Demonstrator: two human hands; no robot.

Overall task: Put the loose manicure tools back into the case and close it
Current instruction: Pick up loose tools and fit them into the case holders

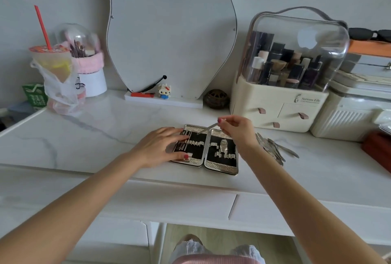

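Note:
The manicure case (221,165) lies open flat on the marble dressing table, silver rim, black lining with rows of metal loops. A few tools sit in the left half. My left hand (163,147) rests on the left half of the case with straight fingers, thumb at its near edge. Above the case's hinge, my right hand (237,129) pinches a thin metal tool (208,128), whose tip points down-left toward the left half. A pile of loose metal tools (273,148) lies on the table just right of the case.
A cream cosmetics organiser (281,107) with a clear dome stands behind the pile. A dark red object (378,149) lies at the far right. A wavy mirror (169,30), a small brown pot (216,98), a drink cup in a bag (57,77) and a brush holder (88,66) line the back.

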